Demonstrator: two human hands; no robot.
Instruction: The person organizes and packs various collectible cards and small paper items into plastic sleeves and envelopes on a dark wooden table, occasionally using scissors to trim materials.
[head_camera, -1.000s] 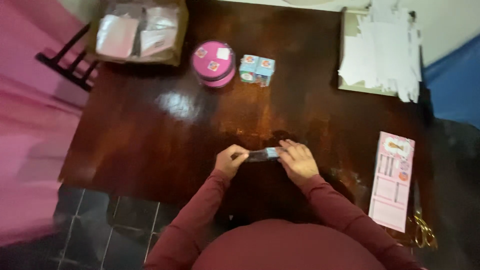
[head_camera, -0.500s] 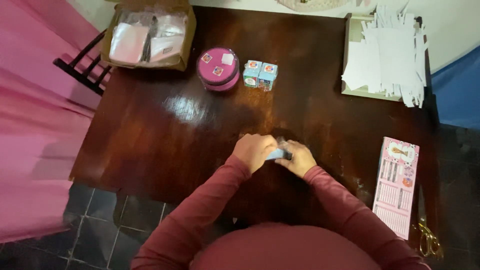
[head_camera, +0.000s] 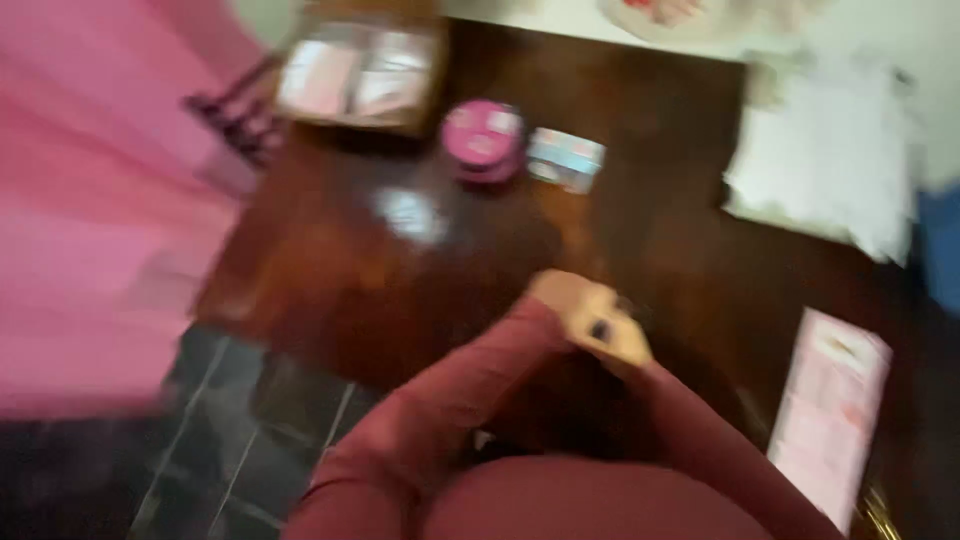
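Note:
The view is heavily motion-blurred. My left hand (head_camera: 562, 298) and my right hand (head_camera: 625, 345) are pressed together over the near side of a dark wooden table (head_camera: 400, 280). Their fingers are closed around a small object (head_camera: 600, 328), which shows only as a dark spot between them. Both arms wear dark red sleeves. The blur hides what the small object is.
At the far side of the table stand a round pink tin (head_camera: 483, 135), a small light-blue box (head_camera: 565, 158) and a brown box of packets (head_camera: 360, 75). White papers (head_camera: 825, 170) lie at the right, a pink printed sheet (head_camera: 830, 410) near right. Pink fabric (head_camera: 90, 220) hangs left above dark floor tiles (head_camera: 200, 440).
My hands, apart on a small strip a second ago, have closed together. The camera has swung, so the table now sits tilted and blurred in view.

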